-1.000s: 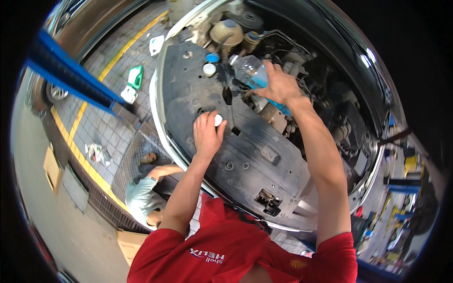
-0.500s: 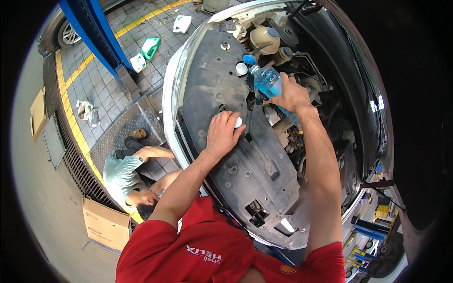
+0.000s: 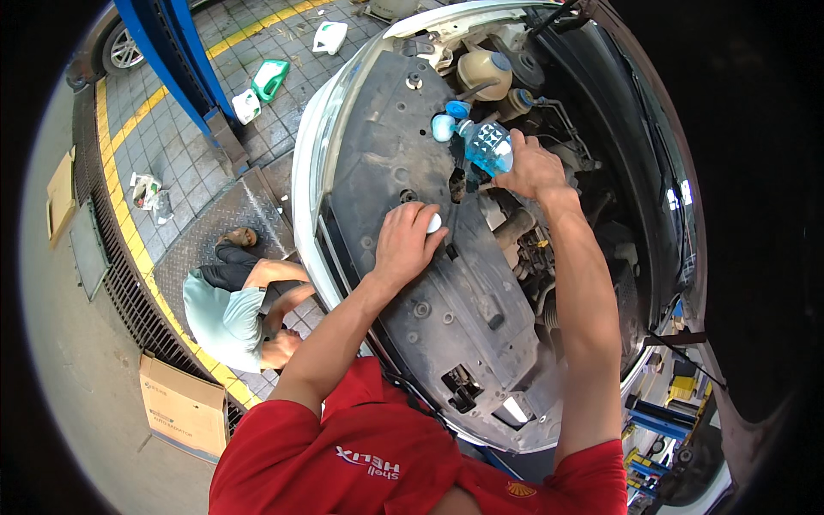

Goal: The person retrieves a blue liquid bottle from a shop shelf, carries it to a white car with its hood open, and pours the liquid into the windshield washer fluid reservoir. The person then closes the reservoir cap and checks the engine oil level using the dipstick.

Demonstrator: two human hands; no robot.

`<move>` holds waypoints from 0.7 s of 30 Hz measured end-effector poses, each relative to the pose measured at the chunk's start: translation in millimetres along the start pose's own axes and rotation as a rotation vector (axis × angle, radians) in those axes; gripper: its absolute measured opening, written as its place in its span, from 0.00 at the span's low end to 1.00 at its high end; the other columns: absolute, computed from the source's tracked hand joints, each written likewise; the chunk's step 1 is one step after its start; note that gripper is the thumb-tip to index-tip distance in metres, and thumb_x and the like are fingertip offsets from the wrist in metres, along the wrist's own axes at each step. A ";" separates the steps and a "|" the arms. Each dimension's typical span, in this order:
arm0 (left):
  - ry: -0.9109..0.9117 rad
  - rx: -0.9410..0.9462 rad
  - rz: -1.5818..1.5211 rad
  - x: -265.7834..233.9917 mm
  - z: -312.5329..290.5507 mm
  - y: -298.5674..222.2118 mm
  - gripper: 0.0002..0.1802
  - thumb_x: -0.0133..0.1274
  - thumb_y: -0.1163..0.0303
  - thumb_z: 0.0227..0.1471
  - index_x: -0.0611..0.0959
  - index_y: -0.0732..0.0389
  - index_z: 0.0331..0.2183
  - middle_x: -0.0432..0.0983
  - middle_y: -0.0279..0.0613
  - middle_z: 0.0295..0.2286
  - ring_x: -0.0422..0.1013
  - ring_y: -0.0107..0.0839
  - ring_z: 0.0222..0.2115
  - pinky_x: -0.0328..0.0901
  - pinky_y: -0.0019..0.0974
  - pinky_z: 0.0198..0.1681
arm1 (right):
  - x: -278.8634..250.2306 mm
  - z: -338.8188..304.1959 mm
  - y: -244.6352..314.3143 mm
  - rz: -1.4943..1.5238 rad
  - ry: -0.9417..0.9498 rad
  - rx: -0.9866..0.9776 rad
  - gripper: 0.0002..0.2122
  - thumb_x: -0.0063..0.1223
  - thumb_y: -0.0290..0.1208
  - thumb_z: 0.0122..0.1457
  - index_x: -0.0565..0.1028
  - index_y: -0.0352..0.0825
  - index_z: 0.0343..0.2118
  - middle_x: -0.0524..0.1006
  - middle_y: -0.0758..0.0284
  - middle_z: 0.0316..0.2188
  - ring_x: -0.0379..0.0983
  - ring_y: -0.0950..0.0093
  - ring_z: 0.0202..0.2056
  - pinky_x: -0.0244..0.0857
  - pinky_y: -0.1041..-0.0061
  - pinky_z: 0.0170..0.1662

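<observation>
I've got my right hand (image 3: pixel 532 167) wrapped around a clear bottle of blue fluid (image 3: pixel 489 148), tipped neck-down toward the blue filler neck (image 3: pixel 457 110) just beyond my fingers; the bottle's mouth looks very close to that opening, though I can't tell whether it sits inside it or just beside it; my left hand (image 3: pixel 406 245) is lying on the black plastic engine cover (image 3: pixel 386 163), fingers curled over a small white cap (image 3: pixel 433 223), so that hand is closed on the cap and braced on the panel; the two hands are well apart, left one nearer my chest, right one stretched out further into the bay; a cream-coloured reservoir (image 3: pixel 485 69) sits beyond the right hand, hoses and dark engine parts to its right; off to the left of my left arm, down on the tiled floor, another person in a pale shirt (image 3: pixel 227 313) is crouched low, a cardboard box (image 3: pixel 182 408) near them, and white and green jugs (image 3: pixel 270 79) well away by the blue lift post (image 3: pixel 176 43); risk as I judge it: if the bottle's mouth drifts off the neck, fluid runs over the cover and down into the bay; the cap could also slip from under my left fingers and roll down the sloped panel.
</observation>
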State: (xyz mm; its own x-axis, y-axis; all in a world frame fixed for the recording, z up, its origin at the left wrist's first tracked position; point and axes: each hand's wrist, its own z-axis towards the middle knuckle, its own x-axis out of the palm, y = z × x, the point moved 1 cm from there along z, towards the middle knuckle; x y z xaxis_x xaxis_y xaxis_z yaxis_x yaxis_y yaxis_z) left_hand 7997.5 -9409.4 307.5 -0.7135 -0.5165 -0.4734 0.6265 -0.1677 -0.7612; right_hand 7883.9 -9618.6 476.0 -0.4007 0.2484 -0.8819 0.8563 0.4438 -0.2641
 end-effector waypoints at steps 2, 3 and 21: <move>-0.010 0.004 -0.004 0.3 -0.1 0.5 0.24 0.66 0.62 0.53 0.80 0.59 0.49 0.73 0.47 0.46 0.71 0.50 0.48 0.65 0.50 0.54 | 2.7 -2.3 -1.7 0.041 -0.024 0.007 0.45 0.74 0.46 0.47 0.61 0.35 0.65 0.70 0.50 0.59 0.71 0.52 0.59 0.68 0.57 0.60; -0.018 0.008 -0.006 0.3 0.0 0.7 0.24 0.67 0.63 0.53 0.80 0.59 0.49 0.74 0.47 0.46 0.71 0.50 0.48 0.65 0.49 0.53 | 5.3 -4.0 -3.0 0.070 -0.046 0.004 0.44 0.74 0.46 0.46 0.61 0.34 0.64 0.70 0.50 0.59 0.71 0.52 0.59 0.68 0.57 0.59; 0.149 -0.261 -0.641 -13.0 14.6 -21.6 0.26 0.65 0.68 0.57 0.79 0.56 0.56 0.74 0.41 0.50 0.73 0.37 0.49 0.67 0.39 0.54 | 127.5 -198.2 -36.7 0.971 -0.429 -0.058 0.55 0.79 0.42 0.44 0.53 0.32 0.71 0.65 0.49 0.65 0.65 0.55 0.65 0.59 0.63 0.69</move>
State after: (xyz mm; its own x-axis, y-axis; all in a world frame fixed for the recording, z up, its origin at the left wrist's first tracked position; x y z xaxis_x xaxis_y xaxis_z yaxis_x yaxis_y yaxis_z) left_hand 7997.8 -9411.4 336.5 -0.9636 -0.2599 0.0621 -0.0137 -0.1840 -0.9828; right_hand 7736.9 -9432.5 450.6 0.6039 0.1993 -0.7717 0.7261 0.2617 0.6358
